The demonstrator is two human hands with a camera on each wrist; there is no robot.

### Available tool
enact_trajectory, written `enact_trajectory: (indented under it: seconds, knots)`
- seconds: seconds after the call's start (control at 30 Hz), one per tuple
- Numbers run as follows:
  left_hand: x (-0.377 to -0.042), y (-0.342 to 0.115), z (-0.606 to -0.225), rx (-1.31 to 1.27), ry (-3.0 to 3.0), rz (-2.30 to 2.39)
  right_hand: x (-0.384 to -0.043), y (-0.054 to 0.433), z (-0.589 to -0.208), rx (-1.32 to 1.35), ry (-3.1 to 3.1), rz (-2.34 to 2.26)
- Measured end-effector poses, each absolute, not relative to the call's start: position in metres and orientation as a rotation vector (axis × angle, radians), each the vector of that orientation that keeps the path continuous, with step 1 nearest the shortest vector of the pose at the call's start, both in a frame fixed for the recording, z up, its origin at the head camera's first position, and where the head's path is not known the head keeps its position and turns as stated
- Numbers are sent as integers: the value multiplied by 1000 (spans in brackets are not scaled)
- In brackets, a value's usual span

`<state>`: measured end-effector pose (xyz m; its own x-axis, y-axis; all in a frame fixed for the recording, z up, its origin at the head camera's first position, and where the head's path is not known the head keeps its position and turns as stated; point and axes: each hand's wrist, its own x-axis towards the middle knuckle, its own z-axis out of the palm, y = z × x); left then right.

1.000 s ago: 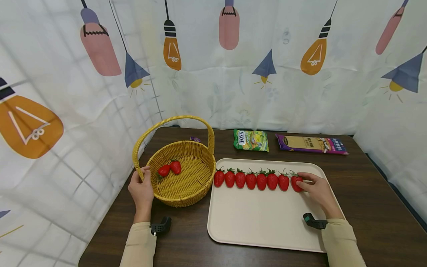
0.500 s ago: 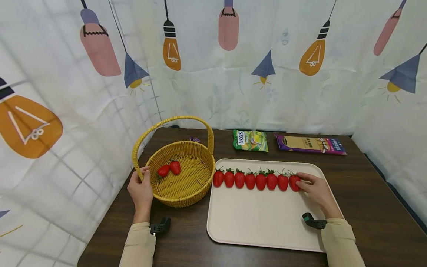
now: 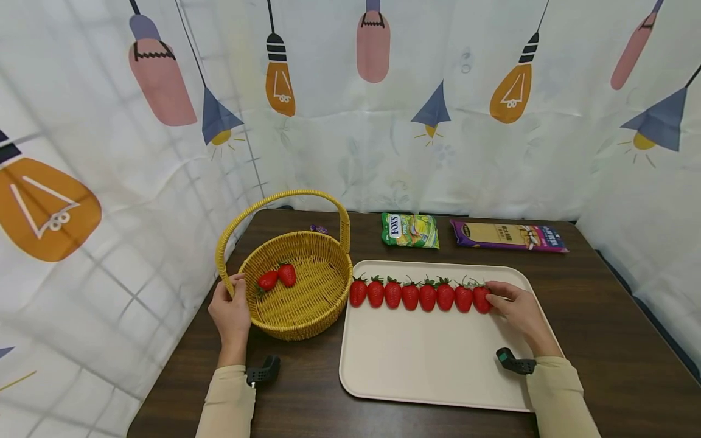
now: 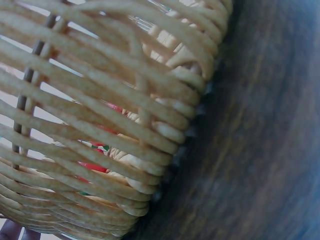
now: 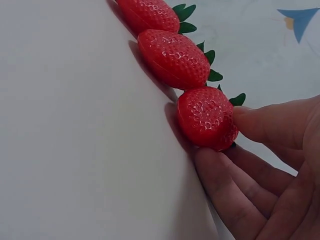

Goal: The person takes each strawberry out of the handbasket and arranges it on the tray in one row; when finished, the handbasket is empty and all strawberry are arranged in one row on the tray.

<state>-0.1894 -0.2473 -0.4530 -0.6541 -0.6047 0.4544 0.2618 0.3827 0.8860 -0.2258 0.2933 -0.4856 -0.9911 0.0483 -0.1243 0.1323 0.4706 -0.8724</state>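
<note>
A yellow woven basket [image 3: 298, 328] with a tall arched handle stands on the left. My left hand [image 3: 232, 310] grips its left side at the foot of the handle; in the left wrist view the weave [image 4: 100, 125] hides most of that hand. Two strawberries [image 3: 286, 275] lie inside the basket. On the beige tray [image 3: 427, 365], several strawberries stand in a row along the far side, leaves away from me. With thumb and fingers, my right hand [image 3: 517, 310] pinches the rightmost strawberry [image 5: 207, 117], which sits on the tray against its neighbour [image 5: 175, 60].
Behind the tray lie a green candy bag [image 3: 409, 230] and a long purple-and-gold packet [image 3: 509, 236]. A small purple wrapped piece [image 3: 319, 229] sits behind the basket. A patterned curtain [image 3: 350, 152] encloses the dark wooden table [image 3: 306, 401].
The rightmost strawberry has shifted slightly left in my right hand, closing the small gap to its neighbour. My left hand stays on the basket.
</note>
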Motion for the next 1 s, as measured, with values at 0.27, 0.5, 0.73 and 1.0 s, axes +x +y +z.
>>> enact_trajectory:
  seconds: [0.27,0.5,0.73,1.0]
  knots:
    - [-189,-248,-454,312,-1846,-1375,-226,296,-482,192,2607,-1568]
    - [-189,-247,-454,333,-1859,-1408,-220,307,-478,321,2672,-1589]
    - [-207,-264,-484,366,-1862,-1379,-221,294,-467,363,2688,-1818]
    - [-207,-266,-485,352,-1845,-1351,-224,252,-454,73,2474,-2044]
